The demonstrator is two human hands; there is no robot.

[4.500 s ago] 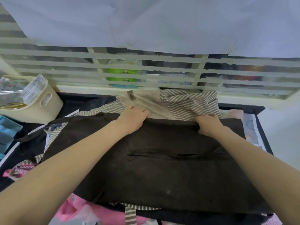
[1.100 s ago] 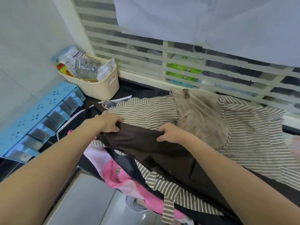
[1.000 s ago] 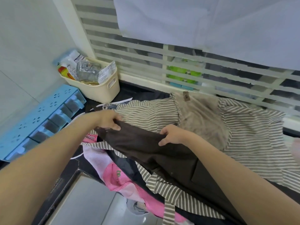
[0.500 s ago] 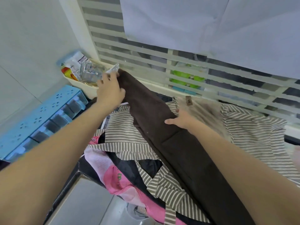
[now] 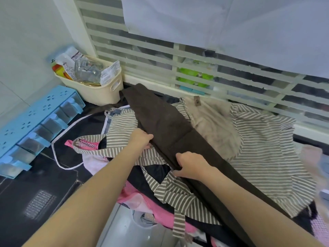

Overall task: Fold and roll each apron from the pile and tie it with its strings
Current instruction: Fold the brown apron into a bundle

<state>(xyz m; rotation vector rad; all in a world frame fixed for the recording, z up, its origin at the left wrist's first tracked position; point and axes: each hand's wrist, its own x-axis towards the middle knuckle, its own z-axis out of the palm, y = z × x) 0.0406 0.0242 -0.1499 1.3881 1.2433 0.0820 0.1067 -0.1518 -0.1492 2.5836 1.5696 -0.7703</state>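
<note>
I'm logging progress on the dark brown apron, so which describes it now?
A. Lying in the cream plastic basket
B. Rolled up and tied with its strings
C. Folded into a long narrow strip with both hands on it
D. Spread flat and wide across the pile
C: the dark brown apron lies as a long narrow strip over the striped aprons, with the left hand and right hand on it.

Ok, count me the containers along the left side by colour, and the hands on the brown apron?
Cream basket: 1
Blue drawer organiser: 1
Hands on the brown apron: 2, the left hand and the right hand
Total: 4
</note>
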